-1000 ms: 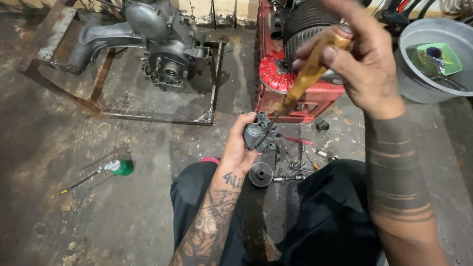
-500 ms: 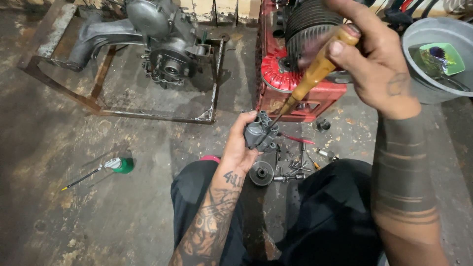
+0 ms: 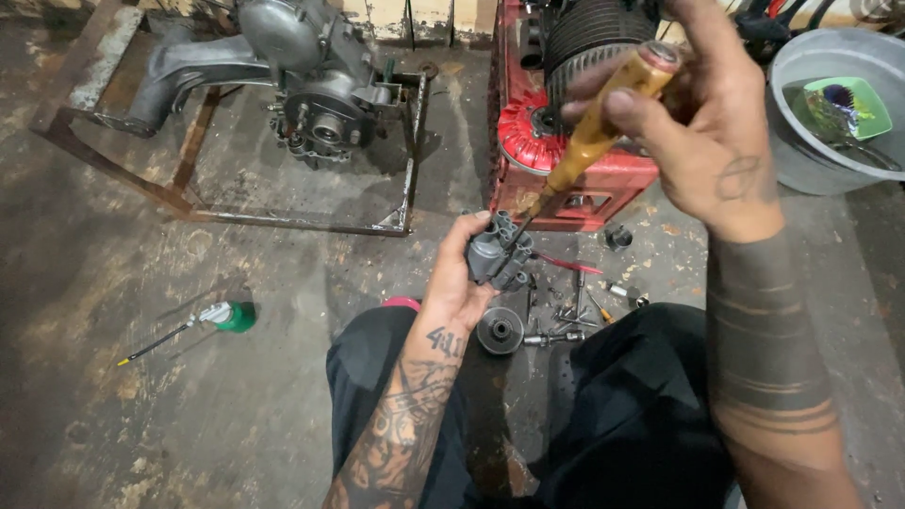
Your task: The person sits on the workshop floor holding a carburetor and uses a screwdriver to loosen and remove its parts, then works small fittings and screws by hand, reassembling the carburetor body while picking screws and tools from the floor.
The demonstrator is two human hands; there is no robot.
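At the frame's centre my left hand [image 3: 462,283] clenches the small grey metal part [image 3: 498,253], which I judge dense, rigid and greasy-slick, best gripped round its body, while my right hand [image 3: 698,141] grasps the wooden-handled screwdriver [image 3: 603,127] tipped into it.

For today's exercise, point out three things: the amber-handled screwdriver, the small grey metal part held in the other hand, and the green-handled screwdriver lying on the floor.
Amber-handled screwdriver [image 3: 603,127], head view, middle of handle.
Small grey metal part [image 3: 497,253], head view, its body.
Green-handled screwdriver [image 3: 236,316], head view, its handle.

Left hand [image 3: 457,283] grips grey carburettor [image 3: 498,254]; right hand [image 3: 693,132] holds yellow-handled screwdriver [image 3: 589,141], tip in it.
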